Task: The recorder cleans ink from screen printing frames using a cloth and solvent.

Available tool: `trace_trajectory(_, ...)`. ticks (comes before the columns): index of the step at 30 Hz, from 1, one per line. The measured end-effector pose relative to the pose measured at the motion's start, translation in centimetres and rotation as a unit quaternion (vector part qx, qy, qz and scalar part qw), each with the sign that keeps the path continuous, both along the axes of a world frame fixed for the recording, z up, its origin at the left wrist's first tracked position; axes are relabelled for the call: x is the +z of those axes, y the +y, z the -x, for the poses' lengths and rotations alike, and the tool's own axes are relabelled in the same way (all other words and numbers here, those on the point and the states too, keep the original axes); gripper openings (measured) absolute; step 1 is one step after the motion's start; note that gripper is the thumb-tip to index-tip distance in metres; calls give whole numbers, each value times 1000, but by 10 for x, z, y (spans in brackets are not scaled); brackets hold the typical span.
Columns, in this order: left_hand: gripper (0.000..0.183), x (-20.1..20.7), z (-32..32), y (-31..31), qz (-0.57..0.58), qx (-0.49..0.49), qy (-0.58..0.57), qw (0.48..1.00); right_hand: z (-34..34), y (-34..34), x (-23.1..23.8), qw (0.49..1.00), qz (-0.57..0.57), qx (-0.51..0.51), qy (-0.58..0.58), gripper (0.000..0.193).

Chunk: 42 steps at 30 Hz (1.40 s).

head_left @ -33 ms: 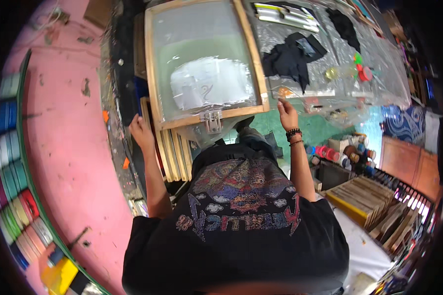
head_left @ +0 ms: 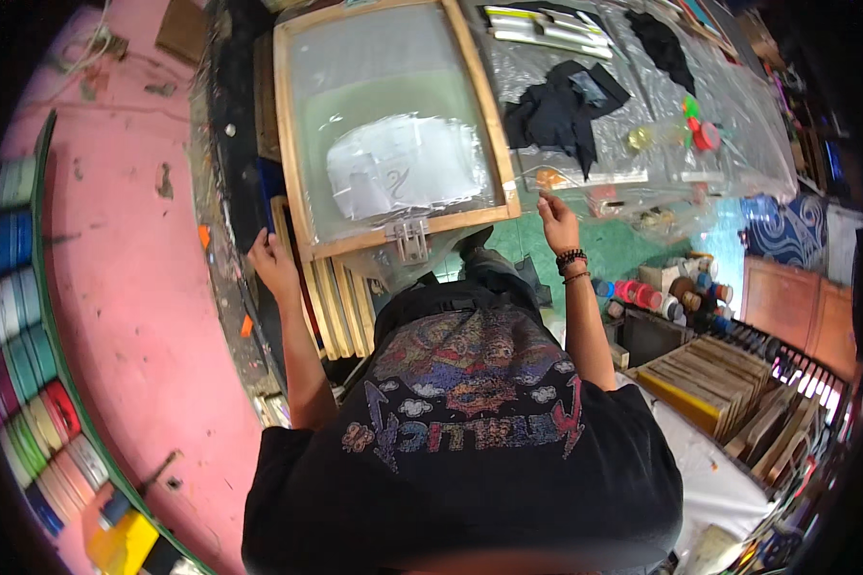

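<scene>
A wooden-framed printing screen [head_left: 405, 91] with a pale green mesh lies in front of me. White paper with a small dark curved motif [head_left: 398, 163] shows through its lower half. A metal hinge clamp [head_left: 411, 241] sits at the middle of the frame's near edge. To the left of the frame's near corner is my left hand [head_left: 273, 264], apart from it, fingers loosely bent and slightly spread, holding nothing visible. My right hand [head_left: 559, 222] hovers just right of the near right corner, fingers loosely curled, nothing visible in them; dark bracelets circle that wrist.
Several wooden frames [head_left: 340, 297] stand below the screen. On the plastic-covered table [head_left: 633, 115] at right lie black cloth [head_left: 561, 115], metal-coloured bars [head_left: 551, 34] and a red-lidded container [head_left: 706, 136]. Paint jars [head_left: 638, 295] and stacked wooden frames [head_left: 710, 383] are at right; cans [head_left: 14, 235] line the left.
The whole view has shifted slightly, with the screen a little further left and lower. Both hands keep nearly the same pose.
</scene>
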State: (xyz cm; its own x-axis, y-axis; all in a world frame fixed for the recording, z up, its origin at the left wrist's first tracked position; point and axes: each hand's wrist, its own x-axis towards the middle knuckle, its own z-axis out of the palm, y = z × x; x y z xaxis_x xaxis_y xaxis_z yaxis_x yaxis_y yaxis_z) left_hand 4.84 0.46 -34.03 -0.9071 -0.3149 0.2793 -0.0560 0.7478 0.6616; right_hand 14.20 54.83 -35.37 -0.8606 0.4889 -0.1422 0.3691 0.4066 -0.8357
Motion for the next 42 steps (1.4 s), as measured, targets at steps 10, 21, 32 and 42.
trace_trajectory(10,30,33,17,62,-82,-57,27,995,35,67,5,996,52,-59,47,34)
trace_trajectory(21,28,56,-1,162,-110,20,22,994,173,232,-17,994,-29,-102,26,34)
trace_trajectory(32,23,91,16,319,-98,-18,0,995,257,304,-29,974,-207,-40,-88,47)
trace_trajectory(42,23,101,11,374,-73,0,1,997,256,311,-2,985,-112,23,-131,32)
